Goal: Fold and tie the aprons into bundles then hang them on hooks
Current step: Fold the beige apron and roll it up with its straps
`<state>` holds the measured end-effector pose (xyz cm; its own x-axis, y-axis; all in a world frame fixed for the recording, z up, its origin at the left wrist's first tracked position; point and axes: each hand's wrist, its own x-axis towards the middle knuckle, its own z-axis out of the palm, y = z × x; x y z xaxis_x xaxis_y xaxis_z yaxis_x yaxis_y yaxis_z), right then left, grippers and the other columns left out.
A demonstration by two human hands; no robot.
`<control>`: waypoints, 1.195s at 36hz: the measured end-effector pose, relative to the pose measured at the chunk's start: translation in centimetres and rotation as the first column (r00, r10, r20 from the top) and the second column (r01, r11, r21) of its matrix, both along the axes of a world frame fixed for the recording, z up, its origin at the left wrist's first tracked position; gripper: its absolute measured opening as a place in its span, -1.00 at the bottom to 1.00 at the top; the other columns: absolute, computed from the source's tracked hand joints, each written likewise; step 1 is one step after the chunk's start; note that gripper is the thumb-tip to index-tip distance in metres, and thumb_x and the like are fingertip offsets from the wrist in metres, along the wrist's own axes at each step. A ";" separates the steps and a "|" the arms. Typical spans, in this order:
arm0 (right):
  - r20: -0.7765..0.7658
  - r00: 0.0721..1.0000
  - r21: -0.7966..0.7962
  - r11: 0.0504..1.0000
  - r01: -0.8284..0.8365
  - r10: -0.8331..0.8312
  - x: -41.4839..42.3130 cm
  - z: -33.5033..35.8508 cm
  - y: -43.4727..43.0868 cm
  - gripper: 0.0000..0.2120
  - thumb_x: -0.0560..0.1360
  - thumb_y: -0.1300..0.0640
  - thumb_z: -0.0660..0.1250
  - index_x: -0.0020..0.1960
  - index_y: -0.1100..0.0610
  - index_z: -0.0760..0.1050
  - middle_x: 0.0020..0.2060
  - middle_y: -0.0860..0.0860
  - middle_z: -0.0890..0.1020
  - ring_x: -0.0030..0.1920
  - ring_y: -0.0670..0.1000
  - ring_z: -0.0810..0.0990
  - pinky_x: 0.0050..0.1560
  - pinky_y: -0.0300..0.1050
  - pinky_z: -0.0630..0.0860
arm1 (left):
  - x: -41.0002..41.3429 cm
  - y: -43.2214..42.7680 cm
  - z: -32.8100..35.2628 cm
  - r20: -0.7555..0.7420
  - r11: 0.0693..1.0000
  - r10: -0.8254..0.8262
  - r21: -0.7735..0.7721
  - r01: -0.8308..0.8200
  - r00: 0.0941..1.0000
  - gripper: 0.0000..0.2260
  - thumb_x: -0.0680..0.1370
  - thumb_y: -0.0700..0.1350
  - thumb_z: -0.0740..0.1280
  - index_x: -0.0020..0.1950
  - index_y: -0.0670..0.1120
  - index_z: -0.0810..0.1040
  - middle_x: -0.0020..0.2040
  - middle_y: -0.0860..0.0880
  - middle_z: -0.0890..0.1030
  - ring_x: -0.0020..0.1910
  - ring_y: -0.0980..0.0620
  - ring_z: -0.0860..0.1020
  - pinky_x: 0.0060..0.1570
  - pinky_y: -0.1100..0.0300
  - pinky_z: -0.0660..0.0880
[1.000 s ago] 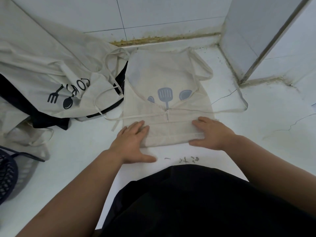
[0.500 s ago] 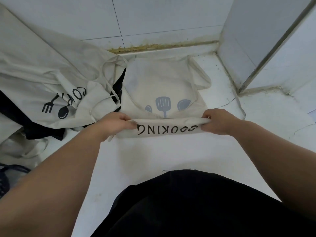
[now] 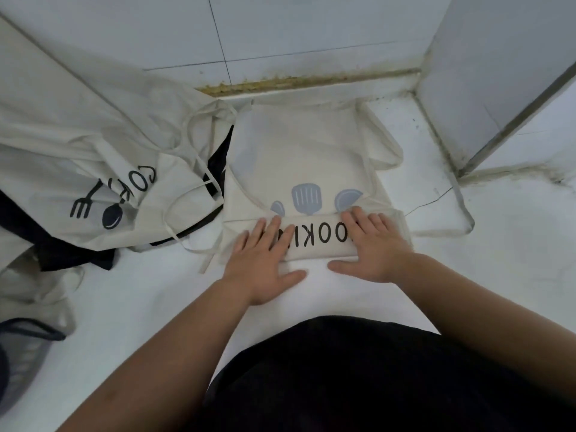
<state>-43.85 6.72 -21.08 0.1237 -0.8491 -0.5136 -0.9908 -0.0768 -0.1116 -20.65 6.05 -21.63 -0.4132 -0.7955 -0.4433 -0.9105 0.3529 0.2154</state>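
**Both palms flat on the fold, and the rest of the apron lay dead ahead**

The cream apron lay flat on the white counter, square in front of the person, its far end up by the tiled wall. Its near edge was turned over into a folded band with black lettering on top, and that band ran crosswise, left to right.

The left hand sat on the band's left end and the right hand on its right end. Both were flat, fingers straight and a little spread, thumbs out on the counter along the near edge. They gripped nothing and simply pressed the cloth down. Neither hand was nearer: they were level, one at each end.

And here was the crux: the unfolded cloth, with its blue utensil print, lay directly beyond the fingertips, toward the wall. By my reading the next turn had to go straight away from the body, both hands moving together, or the band would skew.

One tie trailed off to the right of the right hand and a second tie off to the left, both loose and not yet used for binding. A heap of other aprons sat just beside the apron on its left.
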 end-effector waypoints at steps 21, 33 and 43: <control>0.030 0.997 -0.088 0.993 0.078 -0.076 -0.9 1.7 8.8 -0.29 0.50 -0.38 -0.01 0.52 -0.01 0.07 0.52 -0.04 0.12 0.47 0.07 0.18 0.45 0.01 0.04 | 0.0 6.8 1.8 -0.016 1.000 0.012 -0.018 -0.012 1.000 -0.12 0.33 0.51 0.20 0.55 0.22 -0.02 0.58 0.15 -0.05 0.54 0.08 -0.10 0.48 0.02 -0.12; 0.456 0.703 -0.112 0.748 0.654 -0.546 -2.0 2.3 10.3 -0.78 0.55 0.04 0.21 0.11 0.11 0.50 -0.09 0.02 0.59 -0.01 0.09 0.53 -0.06 -0.16 0.40 | -0.6 10.6 1.8 -0.132 0.972 0.129 -0.181 -0.151 0.983 -0.43 0.48 0.30 0.04 0.38 0.05 0.39 0.36 0.08 0.40 0.37 0.03 0.29 0.32 0.11 0.17; 0.304 0.668 0.011 0.704 0.710 -0.679 -3.1 1.2 5.7 -0.75 0.45 0.07 0.29 -0.31 0.19 0.37 -0.43 0.05 0.41 -0.24 0.15 0.46 -0.45 -0.20 0.24 | -2.7 8.2 0.5 0.019 0.997 0.079 -0.017 -0.079 0.997 -0.39 0.60 0.27 -0.04 0.57 0.09 -0.15 0.58 0.02 -0.23 0.54 -0.02 -0.25 0.49 -0.10 -0.20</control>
<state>-46.97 12.39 -19.85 -0.4065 -0.7886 -0.4614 -0.6919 0.5955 -0.4083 -23.37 14.26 -21.13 -0.3399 -0.8327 -0.4372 -0.9398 0.2829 0.1918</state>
